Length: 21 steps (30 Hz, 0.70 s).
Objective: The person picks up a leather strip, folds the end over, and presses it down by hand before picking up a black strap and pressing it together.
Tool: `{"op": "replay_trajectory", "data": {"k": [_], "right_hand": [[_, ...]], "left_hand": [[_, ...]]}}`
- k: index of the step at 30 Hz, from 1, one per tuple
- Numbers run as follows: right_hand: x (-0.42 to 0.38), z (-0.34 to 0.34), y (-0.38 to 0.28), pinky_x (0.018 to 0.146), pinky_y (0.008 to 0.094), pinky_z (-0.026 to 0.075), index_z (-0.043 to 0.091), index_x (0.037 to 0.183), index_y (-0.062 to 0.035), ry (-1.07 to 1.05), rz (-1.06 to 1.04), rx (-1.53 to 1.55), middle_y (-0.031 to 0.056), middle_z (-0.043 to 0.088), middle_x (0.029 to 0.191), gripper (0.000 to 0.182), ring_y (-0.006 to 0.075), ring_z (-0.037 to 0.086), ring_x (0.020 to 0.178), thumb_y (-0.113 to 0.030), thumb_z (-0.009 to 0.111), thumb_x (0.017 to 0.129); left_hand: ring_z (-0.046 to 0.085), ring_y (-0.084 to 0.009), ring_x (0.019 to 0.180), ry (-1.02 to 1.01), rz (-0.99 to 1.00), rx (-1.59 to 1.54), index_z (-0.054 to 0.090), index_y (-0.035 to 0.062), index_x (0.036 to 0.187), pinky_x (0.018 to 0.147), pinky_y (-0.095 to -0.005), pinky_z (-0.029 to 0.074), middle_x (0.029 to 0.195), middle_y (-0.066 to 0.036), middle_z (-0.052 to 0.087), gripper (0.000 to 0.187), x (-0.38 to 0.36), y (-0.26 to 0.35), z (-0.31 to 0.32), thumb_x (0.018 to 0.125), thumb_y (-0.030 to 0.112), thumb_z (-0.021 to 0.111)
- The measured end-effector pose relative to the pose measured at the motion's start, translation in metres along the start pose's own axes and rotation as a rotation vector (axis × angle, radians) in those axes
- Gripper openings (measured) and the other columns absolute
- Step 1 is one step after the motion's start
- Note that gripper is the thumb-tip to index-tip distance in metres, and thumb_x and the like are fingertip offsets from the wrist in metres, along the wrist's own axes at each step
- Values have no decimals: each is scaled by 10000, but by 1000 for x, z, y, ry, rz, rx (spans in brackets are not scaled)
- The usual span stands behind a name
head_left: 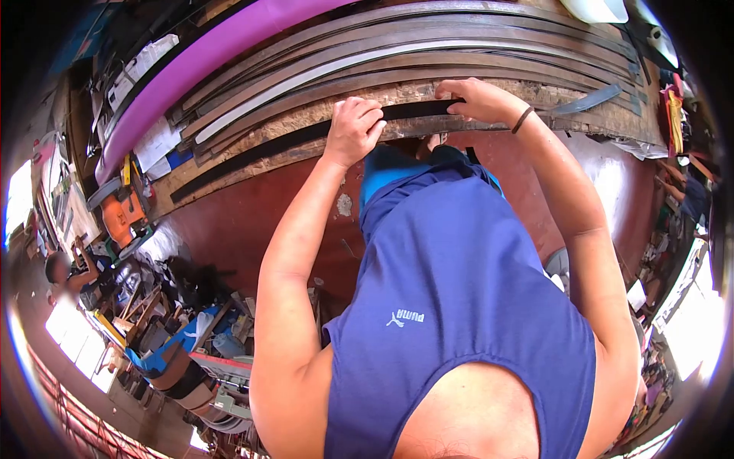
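A long, flat black strip [260, 153] lies along the near edge of the wooden workbench [313, 115]. My left hand [355, 130] is closed on it, with the fingers curled over its middle stretch. My right hand [485, 103] holds the strip near its right end, thumb on the near side and fingers bent on the far side. A dark band circles my right wrist. Just beyond both hands, several long brown and grey strips [382, 55] lie side by side, with one white strip [306, 83] among them.
A purple padded length [199, 57] borders the bench at the upper left. An orange tool [117, 218] stands by its left end. A grey-blue strip [589, 101] sits right of my hand. Other people [73, 271] are at the far left and far right, amid clutter.
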State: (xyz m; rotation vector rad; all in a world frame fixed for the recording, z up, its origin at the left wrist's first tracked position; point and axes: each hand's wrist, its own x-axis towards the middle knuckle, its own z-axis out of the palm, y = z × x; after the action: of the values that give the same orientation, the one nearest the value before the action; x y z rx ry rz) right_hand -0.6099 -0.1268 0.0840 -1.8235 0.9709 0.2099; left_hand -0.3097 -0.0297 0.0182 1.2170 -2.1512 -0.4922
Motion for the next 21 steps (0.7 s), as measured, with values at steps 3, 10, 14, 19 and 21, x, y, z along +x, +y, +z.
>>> {"op": "replay_trajectory", "data": {"k": [3,10,14,19,21], "right_hand": [[-2,1,4,748,438,552,593,1261,-80,-13,-9,20,173,716,1039,345,293,695,732,-110,666,926],[-1,14,26,910,490,527,643,1260,-97,142,-173,-73,179,727,1111,354,401,671,1050,-146,678,911],[1,18,29,915,470,533,665,1249,-78,167,-167,-87,202,724,1123,340,400,676,1072,-140,674,915],[2,21,29,922,468,530,684,1237,-81,186,-133,-115,193,725,1125,333,402,671,1071,-147,679,911],[3,22,30,928,466,530,687,1239,-80,189,-130,-130,190,727,1122,337,400,668,1075,-152,683,910]], "left_hand": [[622,-256,1021,-23,-16,35,684,107,927,881,-418,434,1055,-27,696,176,-1,3,1,800,181,780],[622,-261,1038,12,-54,84,688,105,923,897,-429,430,1075,-29,697,174,4,19,16,804,192,780],[602,-240,1044,25,-77,76,697,113,914,904,-432,418,1070,-1,682,159,12,28,31,792,178,775],[624,-258,1029,-7,-93,99,688,101,905,895,-429,431,1065,-26,696,159,17,32,32,790,160,780],[625,-256,1031,-15,-88,102,689,103,903,894,-428,431,1063,-25,697,160,18,31,32,786,161,782]]}}
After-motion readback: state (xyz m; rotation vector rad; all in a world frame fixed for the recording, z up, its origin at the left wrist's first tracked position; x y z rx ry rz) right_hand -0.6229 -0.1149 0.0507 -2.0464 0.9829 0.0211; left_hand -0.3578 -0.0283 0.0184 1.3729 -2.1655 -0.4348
